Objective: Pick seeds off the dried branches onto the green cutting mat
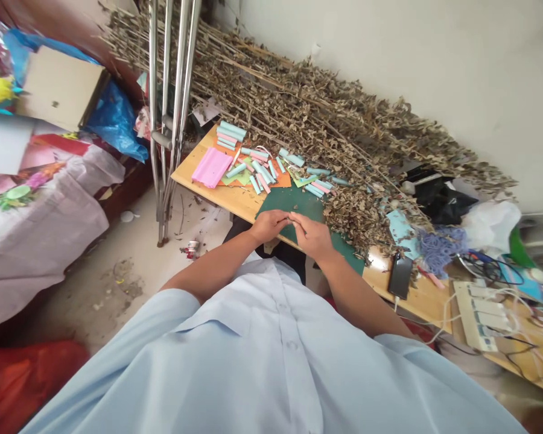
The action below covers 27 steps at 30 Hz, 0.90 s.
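Note:
My left hand (270,225) and my right hand (313,236) meet at the fingertips above the near edge of a dark green mat (294,199). The fingers of both are pinched together around something small and dark that I cannot make out. Beyond them on the wooden table (187,175) lie several short blue and pink paper rolls (262,171), some on orange and green sheets. A folded pink sheet (212,167) is at the table's left end. Dried leaves (353,217) are heaped on the mat's right part.
Long dried stalks (298,90) lean along the wall behind the table. Metal crutches (176,90) stand at the left. To the right are a black phone (400,276) with a cable, blue string (438,244) and a power strip (477,316). A cloth-covered surface (49,223) is far left.

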Available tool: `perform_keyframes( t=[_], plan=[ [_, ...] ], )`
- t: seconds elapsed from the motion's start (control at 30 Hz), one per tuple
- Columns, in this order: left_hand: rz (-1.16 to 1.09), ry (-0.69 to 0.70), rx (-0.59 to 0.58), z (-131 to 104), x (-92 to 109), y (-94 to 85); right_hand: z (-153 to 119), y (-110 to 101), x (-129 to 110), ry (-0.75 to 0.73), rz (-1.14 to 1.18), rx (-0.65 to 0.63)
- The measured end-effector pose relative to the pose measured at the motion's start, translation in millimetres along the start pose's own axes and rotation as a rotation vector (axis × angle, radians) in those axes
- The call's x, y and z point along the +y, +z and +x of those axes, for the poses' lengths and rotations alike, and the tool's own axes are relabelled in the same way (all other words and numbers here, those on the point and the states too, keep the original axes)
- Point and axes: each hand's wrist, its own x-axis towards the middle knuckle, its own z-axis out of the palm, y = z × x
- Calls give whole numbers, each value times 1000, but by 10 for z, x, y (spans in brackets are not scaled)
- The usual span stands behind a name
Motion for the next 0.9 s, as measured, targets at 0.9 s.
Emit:
perform_keyframes(
  t=[0.9],
  plan=[
    [10, -62, -4, -7, -24, -37, 54, 148, 56, 19, 148, 151]
  ],
)
